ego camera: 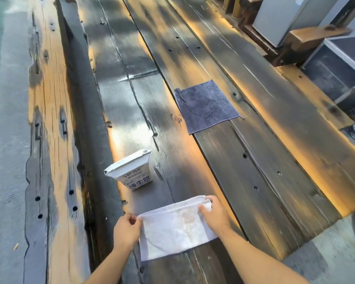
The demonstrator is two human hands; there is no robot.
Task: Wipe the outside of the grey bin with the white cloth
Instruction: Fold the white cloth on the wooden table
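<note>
A white cloth [172,228] with a faint brown stain lies spread on the dark wooden table, near its front. My left hand [126,232] pinches the cloth's far left corner. My right hand [214,214] grips the bunched far right corner. Both hands hold the far edge slightly lifted off the wood. No grey bin shows in this view.
A white milk carton [131,173] stands just beyond the cloth, to the left. A grey-blue towel [205,106] lies flat further back. The long plank table [254,160] ends at right, where metal boxes [336,66] and cables sit. A deep gap runs along the table's left side.
</note>
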